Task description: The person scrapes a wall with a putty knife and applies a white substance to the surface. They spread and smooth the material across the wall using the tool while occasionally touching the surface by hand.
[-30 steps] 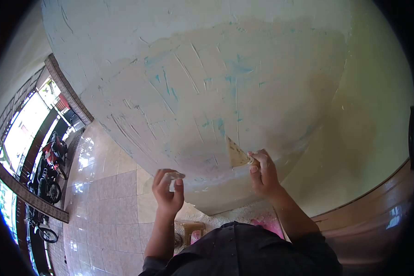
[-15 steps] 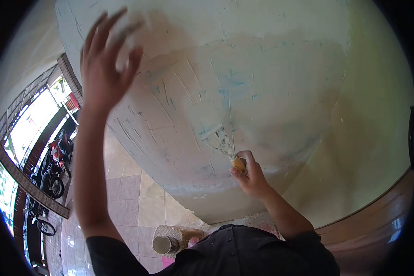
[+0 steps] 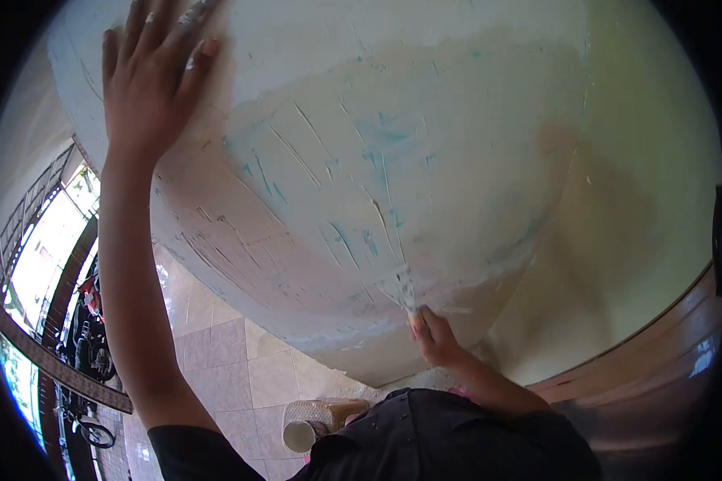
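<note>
My right hand grips the handle of a putty knife, low on the wall in front of me. Its blade is smeared with pale filler and meets the wall, where thin ridges and bluish streaks of filler show. Up at the top left, my left hand lies against the wall with its fingers stretched out and nothing held. White smears mark some of its fingers.
Below, near my body, a pale round container sits by a woven stool on the tiled floor. Motorcycles stand beyond a railing at left. A brown glossy surface borders the lower right.
The putty knife has moved down the wall in my right hand, its blade now turned more edge-on. My left hand has shifted up and left onto the wall.
</note>
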Motion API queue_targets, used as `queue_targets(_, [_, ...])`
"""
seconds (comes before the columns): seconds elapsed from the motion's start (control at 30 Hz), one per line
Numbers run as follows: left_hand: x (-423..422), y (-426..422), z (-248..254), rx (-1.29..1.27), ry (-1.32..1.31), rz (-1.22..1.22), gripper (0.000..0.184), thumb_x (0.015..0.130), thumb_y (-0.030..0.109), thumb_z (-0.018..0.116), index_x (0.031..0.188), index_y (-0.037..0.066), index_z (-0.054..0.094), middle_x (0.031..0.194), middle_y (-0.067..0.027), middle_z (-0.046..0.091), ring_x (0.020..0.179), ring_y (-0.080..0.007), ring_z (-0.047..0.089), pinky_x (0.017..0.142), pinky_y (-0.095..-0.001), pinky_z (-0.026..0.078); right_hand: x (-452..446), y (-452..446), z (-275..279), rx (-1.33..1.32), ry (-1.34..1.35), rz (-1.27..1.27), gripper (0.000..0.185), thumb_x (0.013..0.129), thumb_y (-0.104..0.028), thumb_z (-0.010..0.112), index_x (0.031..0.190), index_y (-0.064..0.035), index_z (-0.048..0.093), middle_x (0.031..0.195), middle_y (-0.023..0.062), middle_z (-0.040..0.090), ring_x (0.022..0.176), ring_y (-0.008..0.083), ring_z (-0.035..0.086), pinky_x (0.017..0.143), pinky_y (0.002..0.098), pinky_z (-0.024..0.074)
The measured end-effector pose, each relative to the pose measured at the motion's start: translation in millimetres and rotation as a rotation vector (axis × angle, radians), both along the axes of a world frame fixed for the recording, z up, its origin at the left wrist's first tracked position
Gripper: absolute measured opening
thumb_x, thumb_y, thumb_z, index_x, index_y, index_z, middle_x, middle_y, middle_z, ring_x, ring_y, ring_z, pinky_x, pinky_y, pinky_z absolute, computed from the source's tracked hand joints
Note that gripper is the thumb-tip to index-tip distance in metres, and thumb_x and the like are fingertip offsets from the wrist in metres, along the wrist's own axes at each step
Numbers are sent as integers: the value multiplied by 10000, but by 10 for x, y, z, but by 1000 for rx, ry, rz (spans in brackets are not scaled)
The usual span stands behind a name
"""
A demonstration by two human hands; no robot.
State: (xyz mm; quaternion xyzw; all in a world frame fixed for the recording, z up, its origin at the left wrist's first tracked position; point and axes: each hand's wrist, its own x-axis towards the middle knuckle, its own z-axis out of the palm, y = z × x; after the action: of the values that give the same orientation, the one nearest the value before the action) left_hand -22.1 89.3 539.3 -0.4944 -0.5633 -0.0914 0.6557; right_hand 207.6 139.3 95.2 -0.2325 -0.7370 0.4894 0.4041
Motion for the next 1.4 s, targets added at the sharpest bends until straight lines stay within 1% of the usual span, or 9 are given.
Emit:
queue_targets(0.17, [96,24,-50,61,-39,79,524,978,433,352,1427,181,446,1569,-120,235,1464,-343,134,1182,-517,51,-223,174,1059,111,-26,-90,313,1021,-323,398,900,-52,499,569,42,514,517,141,539,520,327,432])
queue_targets(0.27, [36,8,-39,43,-11,36,530,980,447,344,1424,179,450,1567,-120,240,1462,-344,139,1180,-519,61,-282,284,492,34,-42,-184,311,1005,-326,436,899,-41,502,562,124,514,511,298,551,525,403,429])
queue_targets(0.47, [63,4,-25,61,-13,23,524,982,444,358,1424,178,450,1565,-120,242,1461,-345,142,1179,-515,74,50,-29,-468,-175,39,-27,323,1006,-332,433,879,-42,499,552,78,496,502,254,549,522,392,430])
queue_targets(0.63, [-58,-35,-35,-6,-45,-56,507,980,415,391,1427,181,444,1572,-109,228,1467,-323,131,1188,-491,66,-200,104,815,135,17,-54,331,1005,-339,433,868,-43,489,571,119,510,514,305,550,515,401,412])
queue_targets(0.7, [-456,99,-72,47,207,-432,462,975,478,407,1416,342,444,1560,33,283,1462,-266,188,1170,-557,103,-284,192,885,77,-64,-112,328,1000,-335,450,862,-41,490,579,146,516,519,344,540,515,421,404])
queue_targets(0.93, [-202,-656,-2073,-75,-307,-409,573,880,435,522,1432,316,428,1559,-141,262,1444,-455,109,1132,-639,26,130,-145,-577,-107,-93,-63,288,988,-298,462,888,-38,536,623,160,537,566,366,554,551,443,423])
queue_targets(1.1, [82,-729,-3524,-93,-762,-537,579,891,357,547,1433,190,429,1546,-253,211,1438,-495,47,1119,-643,10,-114,5,566,170,-88,-49,257,986,-286,464,920,-48,536,625,160,550,587,380,574,548,439,430])
queue_targets(1.2, [242,-796,-3819,-143,-907,-526,579,892,326,558,1423,136,428,1544,-272,197,1436,-502,40,1113,-647,22,-345,50,1099,220,-80,-37,275,988,-292,466,915,-35,532,636,173,557,601,397,576,557,448,430])
queue_targets(1.4, [143,-1007,-3874,-126,-877,-491,562,898,320,546,1405,103,442,1534,-281,216,1435,-501,56,1107,-657,35,-181,-132,-259,-48,-151,-1,314,996,-333,462,900,-40,526,620,158,542,582,358,566,569,432,436])
